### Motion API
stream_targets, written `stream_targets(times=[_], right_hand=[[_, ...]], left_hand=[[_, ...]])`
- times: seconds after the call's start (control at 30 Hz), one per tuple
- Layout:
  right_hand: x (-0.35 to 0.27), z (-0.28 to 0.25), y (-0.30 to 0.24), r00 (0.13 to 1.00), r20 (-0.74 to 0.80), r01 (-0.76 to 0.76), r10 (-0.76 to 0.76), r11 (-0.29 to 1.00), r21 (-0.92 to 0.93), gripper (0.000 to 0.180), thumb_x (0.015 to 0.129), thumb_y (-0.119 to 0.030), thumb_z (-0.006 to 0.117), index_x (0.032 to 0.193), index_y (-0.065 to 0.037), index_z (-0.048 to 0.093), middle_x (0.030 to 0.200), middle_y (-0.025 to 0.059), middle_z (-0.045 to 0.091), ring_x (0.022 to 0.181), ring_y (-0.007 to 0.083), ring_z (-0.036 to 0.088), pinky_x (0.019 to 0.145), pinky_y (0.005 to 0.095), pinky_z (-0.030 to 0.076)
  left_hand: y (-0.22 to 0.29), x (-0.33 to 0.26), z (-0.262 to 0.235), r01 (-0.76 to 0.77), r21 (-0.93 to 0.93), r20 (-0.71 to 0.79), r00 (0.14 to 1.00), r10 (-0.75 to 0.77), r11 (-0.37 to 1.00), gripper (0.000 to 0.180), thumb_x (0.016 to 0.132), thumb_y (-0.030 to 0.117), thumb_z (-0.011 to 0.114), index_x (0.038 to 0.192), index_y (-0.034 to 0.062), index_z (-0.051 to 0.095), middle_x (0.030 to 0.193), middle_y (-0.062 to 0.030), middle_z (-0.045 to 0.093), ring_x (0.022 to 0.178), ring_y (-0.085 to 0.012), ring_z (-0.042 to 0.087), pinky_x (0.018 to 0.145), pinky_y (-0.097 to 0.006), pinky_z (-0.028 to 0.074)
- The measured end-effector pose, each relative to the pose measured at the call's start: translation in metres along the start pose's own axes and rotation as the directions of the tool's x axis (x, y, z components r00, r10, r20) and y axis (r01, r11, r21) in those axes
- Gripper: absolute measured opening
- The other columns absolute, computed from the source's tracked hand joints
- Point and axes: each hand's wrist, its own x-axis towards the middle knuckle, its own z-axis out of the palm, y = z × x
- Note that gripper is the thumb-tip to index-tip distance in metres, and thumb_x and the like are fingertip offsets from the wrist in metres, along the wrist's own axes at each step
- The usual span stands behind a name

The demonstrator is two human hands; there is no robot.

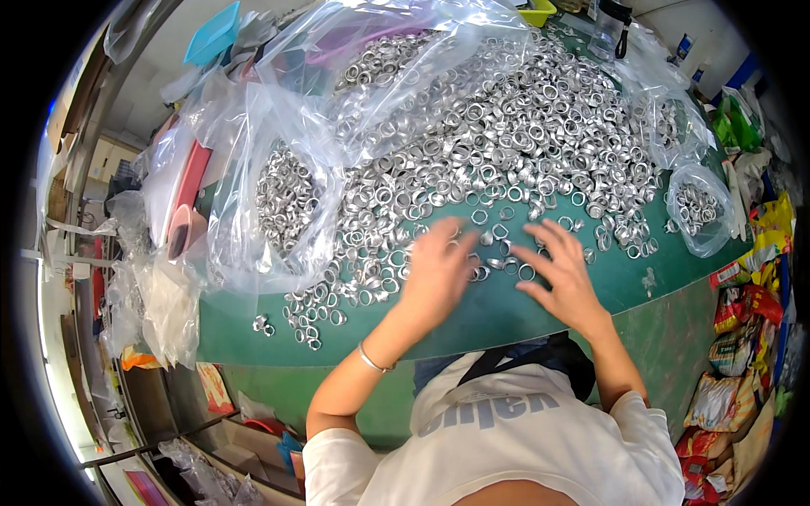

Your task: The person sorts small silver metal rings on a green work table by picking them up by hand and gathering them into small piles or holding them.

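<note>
A wide heap of silver metal rings (pixel 540 135) covers much of the green tabletop (pixel 363 333). At the near edge of the heap my left hand (pixel 440 266) is over some rings, its fingers smeared by motion, so what they hold, if anything, cannot be made out. To its right, my right hand (pixel 561 277) has its fingers spread and nothing visibly gripped. Several loose rings lie in the gap between the two hands, close to the right fingertips.
Left of the heap, a clear plastic bag (pixel 228 240) holds more rings; a smaller ring-filled bag (pixel 704 236) sits at the right edge. Plastic sheeting (pixel 295 63) drapes over the far left of the heap. A lidded bottle (pixel 607 32) stands at the back right.
</note>
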Motion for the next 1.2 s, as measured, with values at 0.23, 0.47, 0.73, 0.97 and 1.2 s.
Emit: stream_targets(times=[0.23,0.47,0.73,0.97,1.2], right_hand=[[-0.01,0.001,0.023,0.989,-0.118,-0.117,0.09,0.961,-0.25,0.038,0.076,-0.012,0.072,0.113,-0.007,0.061,0.131,0.0121,0.048,0.128,0.0376,0.039,0.104,0.053,0.027],[0.018,0.015,-0.004,0.995,-0.094,-0.043,0.047,0.998,0.038,0.041,0.079,-0.006,0.068,0.119,-0.006,0.058,0.131,0.0131,0.047,0.128,0.0359,0.039,0.105,0.0516,0.028],[0.023,0.02,0.011,1.0,0.007,-0.019,0.021,0.97,-0.242,0.017,0.082,-0.008,0.064,0.099,-0.005,0.066,0.128,0.0129,0.052,0.13,0.0332,0.039,0.107,0.0552,0.025],[0.016,0.005,0.007,0.999,-0.011,-0.042,0.041,0.983,-0.177,0.024,0.082,-0.007,0.065,0.107,-0.008,0.065,0.13,0.0109,0.051,0.131,0.0323,0.039,0.106,0.0544,0.027],[0.002,0.009,0.013,0.997,0.04,-0.052,0.064,0.965,-0.256,0.028,0.077,-0.009,0.069,0.105,-0.007,0.065,0.135,0.0107,0.048,0.134,0.0334,0.036,0.106,0.0549,0.027]], left_hand=[[-0.014,-0.035,0.01,0.013,0.241,0.048,0.999,-0.026,0.97,0.038,0.081,0.005,0.064,0.118,0.006,0.057,0.124,-0.0122,0.05,0.122,-0.0313,0.046,0.105,-0.052,0.03],[-0.01,-0.022,-0.002,0.185,0.271,-0.203,0.97,-0.132,0.945,0.049,0.07,-0.01,0.056,0.119,-0.0001,0.054,0.122,-0.019,0.049,0.117,-0.0357,0.046,0.104,-0.051,0.031],[0.002,-0.033,0.017,0.002,0.164,0.051,0.999,-0.01,0.987,0.033,0.082,0.003,0.06,0.116,0.0033,0.058,0.111,-0.0119,0.053,0.1,-0.0288,0.052,0.082,-0.039,0.038],[-0.003,-0.011,0.002,0.161,0.348,-0.136,0.983,-0.12,0.923,0.042,0.075,0.0,0.059,0.117,0.0033,0.057,0.117,-0.0127,0.051,0.102,-0.0289,0.049,0.084,-0.042,0.037],[-0.001,0.001,0.018,-0.257,0.268,0.243,0.951,0.193,0.929,0.045,0.076,0.005,0.056,0.12,-0.0036,0.055,0.132,-0.0159,0.049,0.123,-0.0312,0.045,0.094,-0.039,0.04]])
